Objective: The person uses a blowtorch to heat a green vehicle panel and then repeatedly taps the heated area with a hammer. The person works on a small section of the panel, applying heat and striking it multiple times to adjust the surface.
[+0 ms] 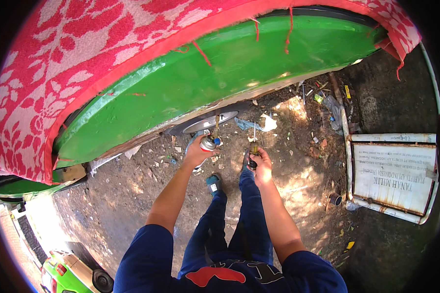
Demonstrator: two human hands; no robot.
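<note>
My left hand (197, 152) is closed round a gas torch: a silver and red can (209, 143) with a blue knob and a thin brass-coloured tube pointing away from me. A screwdriver (253, 146) with a yellow and black handle is gripped in my right hand (262, 166), its metal shaft pointing away. Both tools are held apart, in mid-air above the ground. Beyond them a green car (205, 78) stands with its wheel (208, 122) partly showing under the body. A red and white floral cloth (78, 58) lies over the car's top.
Litter and pale scraps are strewn over the dirt ground (127, 195), with a light blue rag (247, 124) near the wheel. To the right stands a white metal-framed sign (391, 176). A small dark cup (335, 198) lies beside it. Another green car (66, 273) appears at lower left.
</note>
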